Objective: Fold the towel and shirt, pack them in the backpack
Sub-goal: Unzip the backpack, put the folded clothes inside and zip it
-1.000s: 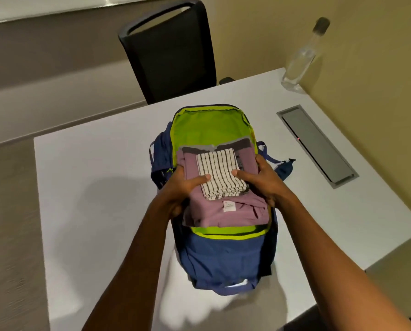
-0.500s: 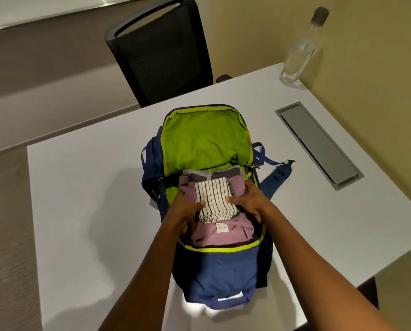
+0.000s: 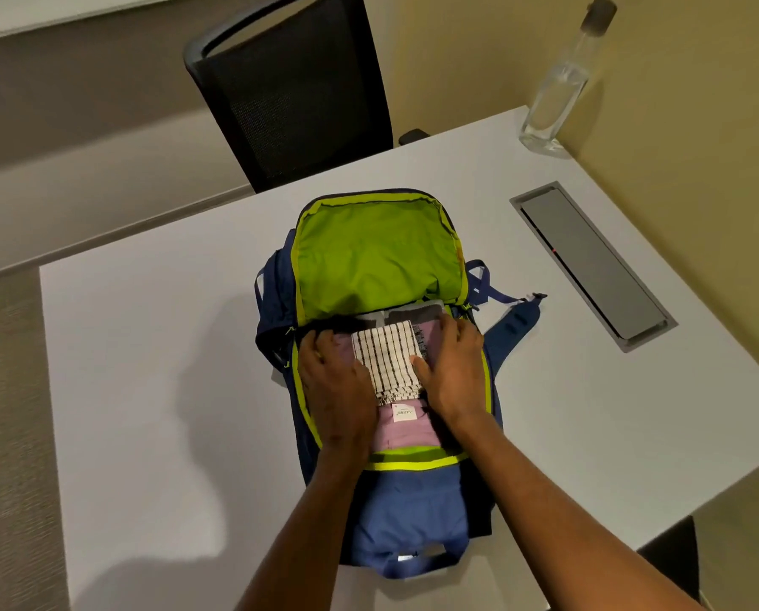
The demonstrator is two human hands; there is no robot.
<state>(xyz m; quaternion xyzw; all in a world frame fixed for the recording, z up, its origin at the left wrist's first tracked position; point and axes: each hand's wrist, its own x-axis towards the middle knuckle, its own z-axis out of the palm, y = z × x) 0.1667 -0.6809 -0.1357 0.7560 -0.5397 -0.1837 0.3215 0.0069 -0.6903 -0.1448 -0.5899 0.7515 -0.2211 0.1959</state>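
While flat on shirt, hands inside backpack

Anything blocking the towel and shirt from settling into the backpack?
Nothing visible. The backpack lies open, flap thrown back; the towel, on the shirt, already sits inside under the left hand and right hand.

cloth backpack, matt table, glass btl
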